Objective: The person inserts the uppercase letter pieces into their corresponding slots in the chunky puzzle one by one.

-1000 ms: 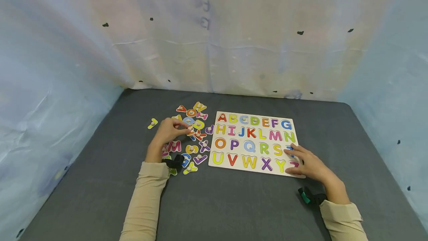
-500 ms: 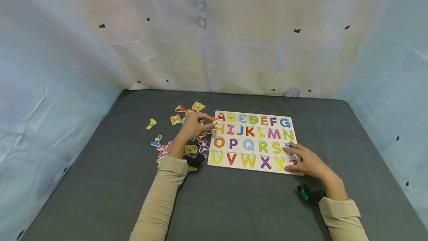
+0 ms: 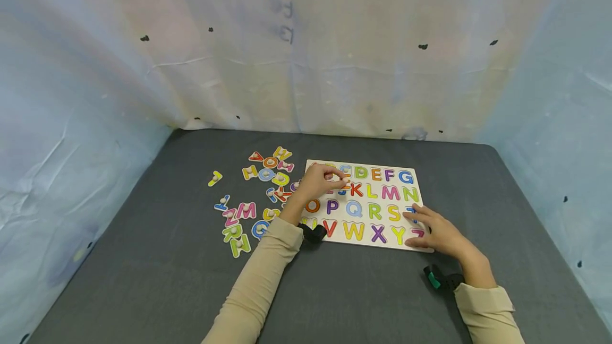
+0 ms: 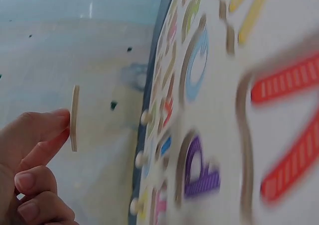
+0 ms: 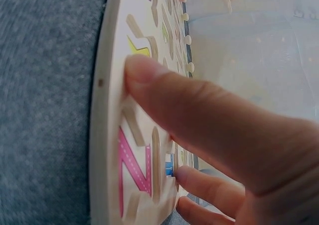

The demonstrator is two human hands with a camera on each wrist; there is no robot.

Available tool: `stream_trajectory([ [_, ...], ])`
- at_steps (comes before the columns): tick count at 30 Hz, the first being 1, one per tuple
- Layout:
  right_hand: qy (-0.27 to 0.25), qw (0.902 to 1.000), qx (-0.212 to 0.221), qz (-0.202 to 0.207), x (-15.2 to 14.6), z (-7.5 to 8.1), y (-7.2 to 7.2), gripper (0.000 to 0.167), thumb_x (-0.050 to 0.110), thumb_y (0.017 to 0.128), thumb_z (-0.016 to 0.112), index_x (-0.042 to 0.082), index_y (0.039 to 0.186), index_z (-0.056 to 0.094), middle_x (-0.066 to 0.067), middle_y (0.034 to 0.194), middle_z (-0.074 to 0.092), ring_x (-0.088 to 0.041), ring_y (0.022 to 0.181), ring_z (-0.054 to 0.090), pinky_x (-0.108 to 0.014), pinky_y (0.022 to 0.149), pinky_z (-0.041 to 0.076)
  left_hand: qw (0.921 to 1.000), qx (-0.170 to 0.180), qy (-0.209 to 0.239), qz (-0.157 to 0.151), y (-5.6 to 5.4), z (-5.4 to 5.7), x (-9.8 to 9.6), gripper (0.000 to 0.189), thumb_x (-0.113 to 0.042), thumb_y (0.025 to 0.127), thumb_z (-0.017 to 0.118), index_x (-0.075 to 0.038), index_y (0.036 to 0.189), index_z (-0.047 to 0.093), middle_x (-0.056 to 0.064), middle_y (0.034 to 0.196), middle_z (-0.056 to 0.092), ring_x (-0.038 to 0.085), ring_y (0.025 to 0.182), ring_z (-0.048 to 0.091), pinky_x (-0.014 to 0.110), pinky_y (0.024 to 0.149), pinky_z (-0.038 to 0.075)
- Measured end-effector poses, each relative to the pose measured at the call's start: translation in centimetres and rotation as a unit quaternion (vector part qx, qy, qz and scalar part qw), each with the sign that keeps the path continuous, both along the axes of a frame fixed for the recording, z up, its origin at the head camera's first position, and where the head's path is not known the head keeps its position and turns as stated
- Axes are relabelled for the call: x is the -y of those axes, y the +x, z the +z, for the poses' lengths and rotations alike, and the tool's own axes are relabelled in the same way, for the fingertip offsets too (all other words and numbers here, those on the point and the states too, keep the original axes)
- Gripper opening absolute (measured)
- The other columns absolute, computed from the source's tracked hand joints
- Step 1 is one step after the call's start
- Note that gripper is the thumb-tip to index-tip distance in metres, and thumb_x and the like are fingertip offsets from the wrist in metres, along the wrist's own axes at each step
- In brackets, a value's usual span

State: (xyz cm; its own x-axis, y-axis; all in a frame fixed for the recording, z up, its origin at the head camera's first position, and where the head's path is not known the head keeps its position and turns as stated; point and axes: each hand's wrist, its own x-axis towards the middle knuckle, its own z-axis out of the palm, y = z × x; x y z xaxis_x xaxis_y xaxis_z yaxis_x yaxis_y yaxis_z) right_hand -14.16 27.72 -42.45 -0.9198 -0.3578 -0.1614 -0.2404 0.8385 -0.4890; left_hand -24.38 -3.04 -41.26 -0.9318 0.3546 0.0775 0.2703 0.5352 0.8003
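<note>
My left hand (image 3: 316, 182) pinches a wooden letter piece (image 4: 75, 118) by its small knob, above the upper left part of the alphabet puzzle board (image 3: 367, 238). The piece stands edge-on in the left wrist view, so its letter is hidden; a trace of orange shows in the head view. Knobbed pieces sit in the board's top row, among them a green D (image 3: 360, 172). My right hand (image 3: 442, 231) rests on the board's lower right corner. Its thumb (image 5: 144, 70) touches the edge near the yellow Y, and its fingers lie by the blue T.
Left of the board lie several loose knobbed letters, including a pink M (image 3: 246, 210), a blue Q-like piece (image 3: 260, 229) and a yellow piece (image 3: 215, 178) farther out. Dark grey cloth (image 3: 363, 296) covers the table, with pale sheeting (image 3: 344, 68) behind.
My left hand has picked the letter piece from the loose heap and carried it right, over the board. A blue loose piece now lies at the heap's left. My right hand has stayed put.
</note>
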Motion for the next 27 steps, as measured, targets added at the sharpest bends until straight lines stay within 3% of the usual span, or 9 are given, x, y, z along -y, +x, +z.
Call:
stream_trajectory([
  [8, 0.004, 1.0000, 0.001, -0.005, -0.1, 0.0, 0.0, 0.072, 0.033, 0.077, 0.079, 0.001, 0.135, 0.052, -0.033, 0.148, 0.034, -0.058, 0.131, 0.033, -0.072, 0.098, 0.032, 0.9996, 0.020, 0.017, 0.003, -0.9, -0.9, -3.5, 0.018, -0.026, 0.086, 0.073, -0.012, 0.097, 0.076, -0.004, 0.064, 0.039, 0.009, 0.060, 0.030, 0.022, 0.063, 0.027],
  [14, 0.001, 1.0000, 0.003, -0.005, -0.1, -0.2, 0.0, 0.072, 0.034, 0.077, 0.079, 0.001, 0.136, 0.053, -0.032, 0.148, 0.034, -0.057, 0.131, 0.032, -0.072, 0.099, 0.032, 0.9981, 0.044, 0.038, 0.019, -1.6, -1.8, -5.4, 0.021, -0.026, 0.087, 0.072, -0.010, 0.101, 0.075, -0.006, 0.056, 0.030, 0.008, 0.052, 0.024, 0.021, 0.052, 0.023],
  [21, -0.003, 1.0000, 0.004, -0.004, -0.2, -0.2, 0.1, 0.071, 0.034, 0.077, 0.078, 0.002, 0.135, 0.053, -0.033, 0.148, 0.034, -0.058, 0.131, 0.032, -0.072, 0.098, 0.032, 0.9972, 0.041, 0.033, 0.053, -2.5, -2.3, -7.0, 0.019, -0.025, 0.088, 0.070, -0.013, 0.101, 0.075, -0.007, 0.053, 0.029, 0.008, 0.049, 0.022, 0.020, 0.049, 0.021],
  [23, -0.002, 1.0000, 0.004, -0.005, -0.2, -0.1, 0.0, 0.071, 0.034, 0.077, 0.078, 0.002, 0.135, 0.053, -0.033, 0.148, 0.034, -0.058, 0.131, 0.032, -0.072, 0.098, 0.032, 0.9965, 0.043, 0.035, 0.062, -2.8, -2.3, -7.5, 0.019, -0.025, 0.088, 0.070, -0.013, 0.101, 0.075, -0.004, 0.056, 0.033, 0.009, 0.052, 0.025, 0.020, 0.052, 0.022],
  [27, 0.002, 1.0000, 0.002, -0.005, -0.2, -0.1, 0.0, 0.071, 0.034, 0.077, 0.079, 0.002, 0.136, 0.053, -0.033, 0.148, 0.034, -0.058, 0.131, 0.033, -0.072, 0.098, 0.033, 0.9958, 0.050, 0.021, 0.074, -3.1, -2.2, -8.6, 0.018, -0.027, 0.088, 0.070, -0.015, 0.101, 0.075, 0.003, 0.079, 0.062, 0.009, 0.063, 0.039, 0.020, 0.058, 0.028],
])
